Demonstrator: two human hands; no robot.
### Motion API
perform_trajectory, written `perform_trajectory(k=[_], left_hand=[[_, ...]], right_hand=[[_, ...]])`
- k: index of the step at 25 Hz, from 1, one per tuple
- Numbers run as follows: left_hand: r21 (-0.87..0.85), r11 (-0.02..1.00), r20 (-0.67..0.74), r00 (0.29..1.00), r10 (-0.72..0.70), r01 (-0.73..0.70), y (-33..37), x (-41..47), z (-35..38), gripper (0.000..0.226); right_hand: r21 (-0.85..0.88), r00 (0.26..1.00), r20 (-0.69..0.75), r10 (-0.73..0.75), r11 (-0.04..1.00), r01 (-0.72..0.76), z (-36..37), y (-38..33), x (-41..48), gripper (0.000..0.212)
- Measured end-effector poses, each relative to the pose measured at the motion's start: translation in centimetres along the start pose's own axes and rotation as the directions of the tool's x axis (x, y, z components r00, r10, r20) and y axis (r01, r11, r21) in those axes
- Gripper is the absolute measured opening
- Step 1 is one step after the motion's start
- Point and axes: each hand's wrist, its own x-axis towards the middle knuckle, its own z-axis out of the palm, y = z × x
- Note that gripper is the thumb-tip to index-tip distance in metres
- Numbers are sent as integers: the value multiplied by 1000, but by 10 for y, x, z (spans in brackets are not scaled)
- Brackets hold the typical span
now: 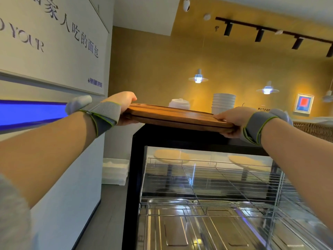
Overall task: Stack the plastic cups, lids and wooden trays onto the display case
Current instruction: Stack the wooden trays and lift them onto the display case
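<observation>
Two flat, reddish-brown wooden trays (pixel 177 117) with rounded corners and a groove running near the rim lie stacked one on the other, held level just above the black top edge of the glass-fronted display case (pixel 138 159). The left hand (pixel 119 105) has its grip closed on the stack's left end, thumb under, fingers over. The right hand (pixel 234 121) is closed on the right end in the same way. Both wrists wear grey straps edged in green. Behind the trays, on the case's top, stand a white lidded plastic cup (pixel 179 103) and a stack of white bowls (pixel 223 102).
</observation>
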Motion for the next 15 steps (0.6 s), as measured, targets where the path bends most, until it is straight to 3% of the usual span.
perform_trajectory(k=[3, 5, 6, 7, 8, 9, 10, 12, 15], left_hand=[[70, 997, -13, 999, 44, -43, 0, 1, -2, 33], [233, 965, -69, 987, 142, -122, 4, 2, -6, 35], [391, 903, -92, 969, 231, -178, 6, 1, -9, 36], [608, 755, -84, 925, 370, -247, 7, 0, -11, 37], [793, 518, -2, 848, 530, -322, 8, -3, -12, 39], [865, 280, 138, 734, 665, -416, 6, -8, -10, 41], [853, 142, 251, 631, 734, -503, 5, -16, -7, 48], [758, 17, 424, 512, 747, -652, 2, -32, -1, 60], [720, -206, 615, 472, 632, -662, -6, -38, 8, 54]], right_hand=[[-26, 998, 14, 62, 998, -61, 1, -7, 0, 12], [-59, 995, 24, 101, 993, -100, 0, -11, 0, 15], [-74, 994, 27, 109, 992, -107, -1, -11, 1, 20], [-82, 993, 27, 114, 990, -112, 0, -12, 3, 21], [-82, 993, 25, 119, 990, -117, 1, -13, 3, 18], [-79, 992, 24, 126, 989, -124, 1, -14, 3, 12], [-74, 992, 28, 121, 990, -119, 0, -15, 3, 5], [-67, 994, 42, 103, 993, -100, -2, -12, 3, 10], [18, 999, 33, 25, 1000, -26, -1, -12, -2, 15]])
